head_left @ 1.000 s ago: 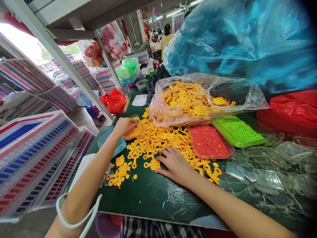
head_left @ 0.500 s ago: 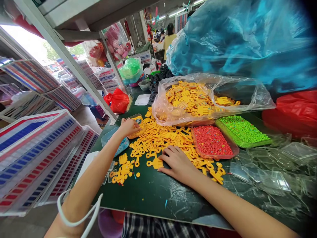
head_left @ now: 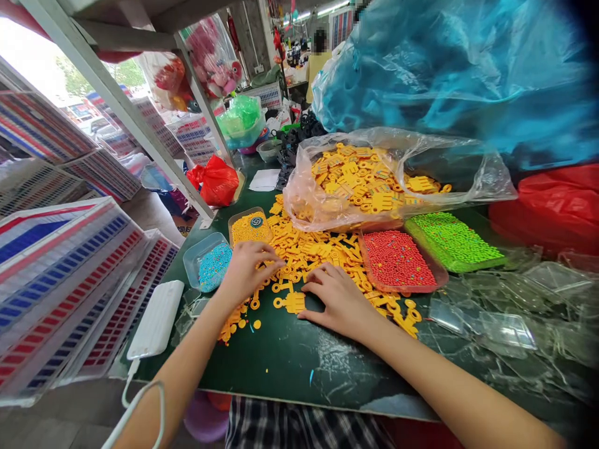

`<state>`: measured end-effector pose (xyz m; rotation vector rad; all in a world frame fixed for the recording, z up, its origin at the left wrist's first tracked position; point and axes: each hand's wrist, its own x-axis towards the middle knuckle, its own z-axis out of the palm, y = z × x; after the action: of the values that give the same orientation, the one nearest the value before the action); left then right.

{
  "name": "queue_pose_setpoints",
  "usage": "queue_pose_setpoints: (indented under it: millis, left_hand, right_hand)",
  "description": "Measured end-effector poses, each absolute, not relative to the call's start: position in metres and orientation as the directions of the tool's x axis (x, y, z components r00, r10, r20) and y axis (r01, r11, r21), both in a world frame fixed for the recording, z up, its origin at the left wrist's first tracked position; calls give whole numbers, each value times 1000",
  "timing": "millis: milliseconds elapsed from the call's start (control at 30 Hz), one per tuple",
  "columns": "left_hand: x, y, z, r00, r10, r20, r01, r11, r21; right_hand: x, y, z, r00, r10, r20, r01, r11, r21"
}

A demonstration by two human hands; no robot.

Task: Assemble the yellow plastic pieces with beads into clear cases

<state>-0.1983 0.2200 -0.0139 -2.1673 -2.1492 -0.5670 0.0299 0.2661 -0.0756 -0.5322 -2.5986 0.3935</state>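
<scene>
A flat yellow plastic piece [head_left: 291, 303], with a ring at one end and a comb-like block at the other, lies on the dark green table. My right hand [head_left: 337, 296] rests at its block end, thumb and index finger at the corners. Above and left of this piece, my left hand [head_left: 253, 267] hovers with fingertips pinched; whatever they hold is too small to make out. Behind that hand is a tray of yellow beads [head_left: 249, 227] with a dark round emblem. A tray of blue beads [head_left: 213, 265] stands to its left. More yellow pieces [head_left: 322, 249] are heaped behind both hands.
A clear bag [head_left: 355, 178] of yellow pieces lies behind the heap. Trays of red beads [head_left: 397, 259] and green beads [head_left: 456, 240] stand right, near clear plastic cases [head_left: 500, 330]. A white power bank [head_left: 156, 318] with cable lies left. A metal shelf post [head_left: 126, 118] rises at the left edge.
My left hand has moved from the yellow bead tray rightward and nearer, toward the single yellow piece. My right hand stays at that piece. The view has shifted slightly.
</scene>
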Motion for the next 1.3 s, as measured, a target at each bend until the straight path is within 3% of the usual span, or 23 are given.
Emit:
queue_pose_setpoints:
  millis: [100,200,567,867,1133,1300]
  left_hand:
    - [-169,198,-33,131,965,226,954,-184,236]
    - [-157,187,-49,181,966,185,943,-224,247]
    - [-161,188,-66,152,980,130,931,-186,314]
    - [-166,189,-67,35,985,170,868,-115,483]
    - [-165,187,-66,137,984,112,911,-169,375]
    - [-164,188,-68,147,985,94,904,-172,391]
  right_hand:
    - [32,269,-72,-818,459,347,334,870,-363]
    - [32,269,-70,-818,462,343,345,871,-350]
    - [29,267,-77,-819,442,367,331,885,-328]
    - [29,266,-74,-831,455,320,347,873,-342]
    - [29,265,-73,-836,457,305,353,872,-340]
    - [30,265,-74,-838,449,311,342,875,-342]
